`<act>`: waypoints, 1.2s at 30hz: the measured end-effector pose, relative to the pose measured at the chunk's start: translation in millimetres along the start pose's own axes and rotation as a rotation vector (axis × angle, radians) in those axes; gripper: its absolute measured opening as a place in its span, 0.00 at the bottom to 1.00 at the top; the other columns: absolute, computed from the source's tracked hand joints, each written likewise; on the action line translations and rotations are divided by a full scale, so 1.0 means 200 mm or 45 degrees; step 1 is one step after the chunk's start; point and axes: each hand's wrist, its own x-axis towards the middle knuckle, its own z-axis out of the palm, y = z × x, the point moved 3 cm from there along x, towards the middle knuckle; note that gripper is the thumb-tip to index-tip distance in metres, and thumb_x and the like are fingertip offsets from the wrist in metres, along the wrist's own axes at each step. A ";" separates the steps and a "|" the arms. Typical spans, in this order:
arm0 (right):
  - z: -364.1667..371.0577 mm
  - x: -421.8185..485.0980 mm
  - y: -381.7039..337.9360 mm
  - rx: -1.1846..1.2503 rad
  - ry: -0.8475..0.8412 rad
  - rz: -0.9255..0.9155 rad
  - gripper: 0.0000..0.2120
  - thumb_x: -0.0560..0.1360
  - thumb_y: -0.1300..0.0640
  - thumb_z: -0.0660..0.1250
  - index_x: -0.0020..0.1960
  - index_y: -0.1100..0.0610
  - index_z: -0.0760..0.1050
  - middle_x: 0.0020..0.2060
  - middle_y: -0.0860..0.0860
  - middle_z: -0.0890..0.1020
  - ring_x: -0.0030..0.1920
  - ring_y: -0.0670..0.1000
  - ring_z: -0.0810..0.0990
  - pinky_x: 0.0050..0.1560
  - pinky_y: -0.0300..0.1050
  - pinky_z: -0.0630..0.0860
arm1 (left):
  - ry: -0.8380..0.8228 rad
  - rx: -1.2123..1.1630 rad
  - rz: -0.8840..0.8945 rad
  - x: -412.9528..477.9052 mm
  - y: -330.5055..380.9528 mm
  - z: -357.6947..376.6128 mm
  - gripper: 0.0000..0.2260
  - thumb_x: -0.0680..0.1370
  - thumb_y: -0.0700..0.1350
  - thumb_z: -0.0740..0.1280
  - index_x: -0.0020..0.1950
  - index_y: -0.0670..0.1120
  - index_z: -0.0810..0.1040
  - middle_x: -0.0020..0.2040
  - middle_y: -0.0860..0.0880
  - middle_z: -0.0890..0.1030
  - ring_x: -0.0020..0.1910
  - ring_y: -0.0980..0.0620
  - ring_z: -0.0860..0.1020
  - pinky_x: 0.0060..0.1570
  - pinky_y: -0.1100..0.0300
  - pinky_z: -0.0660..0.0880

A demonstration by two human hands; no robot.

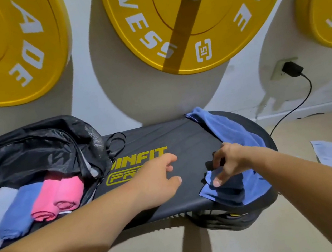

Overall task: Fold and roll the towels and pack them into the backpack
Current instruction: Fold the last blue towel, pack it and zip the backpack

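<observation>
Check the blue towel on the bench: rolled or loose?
Loose. The blue cloth towel lies rumpled and unrolled across the black padded bench, and the right hand pinches its near corner.

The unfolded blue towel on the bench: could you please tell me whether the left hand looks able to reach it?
Probably yes. The left hand hovers open over the bench, with only bare padding between it and the unfolded blue towel, whose near corner the right hand pinches.

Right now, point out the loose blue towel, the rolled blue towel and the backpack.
loose blue towel (234, 130): head view, its spread middle.
rolled blue towel (19, 211): head view, the roll's side.
backpack (33, 152): head view, its black flap.
</observation>
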 end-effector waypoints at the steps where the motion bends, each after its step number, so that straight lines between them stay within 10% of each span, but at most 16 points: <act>1: 0.00 -0.01 -0.01 -0.043 -0.042 -0.018 0.33 0.57 0.30 0.78 0.57 0.43 0.78 0.56 0.47 0.69 0.56 0.54 0.74 0.57 0.52 0.79 | -0.006 0.014 0.008 -0.01 -0.01 -0.01 0.26 0.78 0.52 0.69 0.75 0.56 0.67 0.64 0.55 0.76 0.49 0.54 0.77 0.62 0.56 0.74; 8: 0.05 -0.09 0.00 -0.561 0.143 -0.006 0.16 0.81 0.45 0.60 0.66 0.44 0.75 0.52 0.49 0.82 0.51 0.55 0.80 0.42 0.48 0.74 | -0.042 0.136 0.073 -0.12 -0.08 -0.08 0.25 0.79 0.52 0.68 0.75 0.56 0.67 0.66 0.57 0.76 0.54 0.56 0.78 0.60 0.61 0.72; 14: 0.02 -0.16 -0.14 -0.027 0.365 -0.073 0.13 0.80 0.52 0.60 0.36 0.47 0.72 0.34 0.47 0.77 0.37 0.52 0.77 0.38 0.52 0.76 | -0.086 0.190 0.140 -0.20 -0.14 -0.14 0.21 0.80 0.51 0.67 0.73 0.55 0.71 0.64 0.57 0.76 0.46 0.59 0.72 0.53 0.66 0.68; 21: 0.18 -0.21 -0.23 -0.500 0.179 -0.042 0.14 0.74 0.49 0.69 0.59 0.49 0.77 0.54 0.50 0.78 0.50 0.58 0.81 0.35 0.46 0.71 | -0.134 0.289 0.192 -0.31 -0.18 -0.22 0.22 0.79 0.52 0.66 0.73 0.57 0.69 0.65 0.57 0.76 0.51 0.56 0.74 0.60 0.59 0.73; 26: 0.26 -0.19 -0.19 -0.598 0.398 -0.068 0.09 0.78 0.51 0.63 0.57 0.46 0.76 0.52 0.50 0.76 0.47 0.57 0.81 0.47 0.52 0.78 | -0.193 0.341 0.283 -0.37 -0.22 -0.23 0.22 0.80 0.52 0.65 0.74 0.57 0.68 0.68 0.57 0.75 0.60 0.54 0.76 0.61 0.60 0.72; 36: -0.22 -0.67 -0.84 0.544 0.335 -0.402 0.10 0.80 0.54 0.68 0.41 0.56 0.76 0.30 0.43 0.72 0.32 0.44 0.70 0.36 0.35 0.69 | 0.003 0.106 0.369 -0.41 -0.19 -0.38 0.21 0.78 0.55 0.68 0.70 0.56 0.73 0.65 0.58 0.77 0.58 0.57 0.78 0.59 0.60 0.74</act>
